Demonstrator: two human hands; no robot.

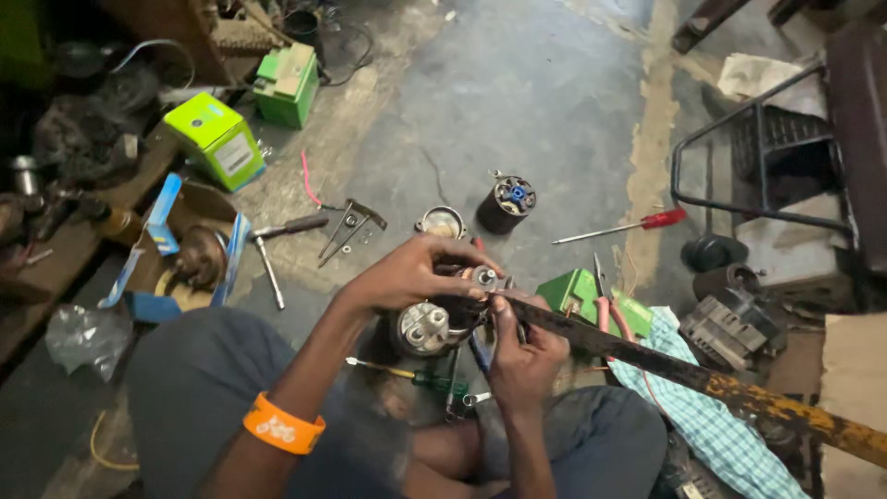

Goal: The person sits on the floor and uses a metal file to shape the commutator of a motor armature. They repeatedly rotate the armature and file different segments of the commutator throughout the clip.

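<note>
Sitting on the floor, the person's left hand point(407, 274) clasps a starter motor point(432, 319) above the lap, while the right hand point(525, 356) grips a rusty flat bar point(684, 371) against it.

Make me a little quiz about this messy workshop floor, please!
1. True or false: the red-handled screwdriver lies on the floor, away from both hands.
2. Which wrist wears the orange band? A) left B) right C) neither
3. What do the left hand and right hand work on together?

Key
1. True.
2. A, the left.
3. A round metal motor part, held above the lap; the left hand grips it from the top and the right hand's fingers are at its end.
</note>
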